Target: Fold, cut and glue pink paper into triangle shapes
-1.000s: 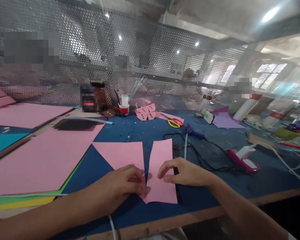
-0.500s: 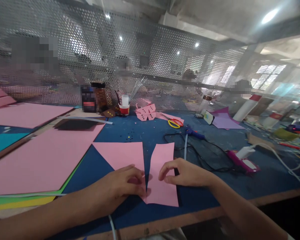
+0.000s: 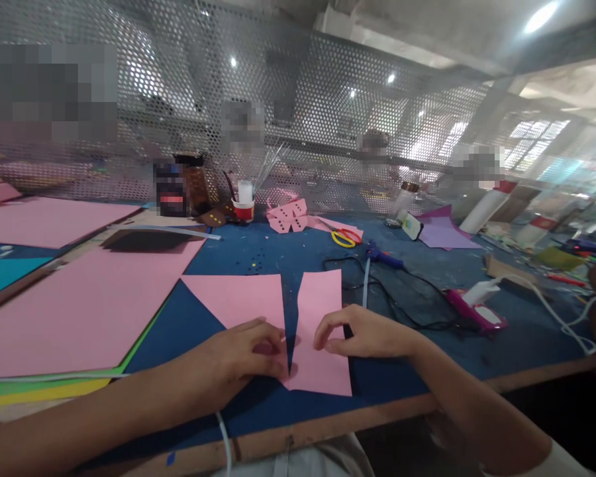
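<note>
Sliding slightly forward since half-second ago: pink strip [image 3: 320, 298] under right hand [image 3: 361, 333]; left hand [image 3: 237, 358] on pink sheet [image 3: 251, 298]; both unclenched.

Blue tabletop [image 3: 298, 255] opens a lane between pink paper [image 3: 322, 291] and scissors [image 3: 346, 237]; a glue gun [image 3: 385, 257] and black cord [image 3: 392, 308] obstruct the right.

No word, number or brand can be read. Near the far edge of the table [image 3: 228, 255], a dark container [image 3: 171, 180] has a red patch [image 3: 171, 199], blurred; marks on the cup [image 3: 243, 211] are too small.
</note>
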The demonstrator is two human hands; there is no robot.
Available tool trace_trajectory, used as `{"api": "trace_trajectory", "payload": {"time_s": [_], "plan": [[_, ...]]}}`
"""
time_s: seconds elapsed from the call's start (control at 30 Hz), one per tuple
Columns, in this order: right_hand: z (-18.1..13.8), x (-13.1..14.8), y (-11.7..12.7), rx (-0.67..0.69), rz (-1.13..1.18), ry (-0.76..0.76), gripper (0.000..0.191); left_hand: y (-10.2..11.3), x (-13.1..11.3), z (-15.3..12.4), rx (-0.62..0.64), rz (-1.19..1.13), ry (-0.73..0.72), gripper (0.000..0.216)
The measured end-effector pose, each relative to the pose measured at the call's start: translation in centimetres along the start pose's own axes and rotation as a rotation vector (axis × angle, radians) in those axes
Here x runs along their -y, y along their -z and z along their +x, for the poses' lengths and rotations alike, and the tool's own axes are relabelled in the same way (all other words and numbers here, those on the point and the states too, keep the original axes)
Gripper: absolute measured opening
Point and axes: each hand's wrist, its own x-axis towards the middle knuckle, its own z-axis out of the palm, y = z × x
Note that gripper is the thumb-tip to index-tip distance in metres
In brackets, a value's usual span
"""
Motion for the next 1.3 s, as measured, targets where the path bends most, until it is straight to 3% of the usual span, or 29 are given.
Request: {"api": "trace_trajectory", "payload": {"time_s": [0.43,1.3], "plan": [[0.0,0.1,0.0,-0.003,-0.022,0.003,0.028,1.2,-1.3,0.4,0.09,-0.068,0.048,0.066],[-0.1,0.1,0.4,0.041,-0.009,0.015,0.034,1.3,-1.3,0.3,0.094,-0.047,0.046,0.063]]}}
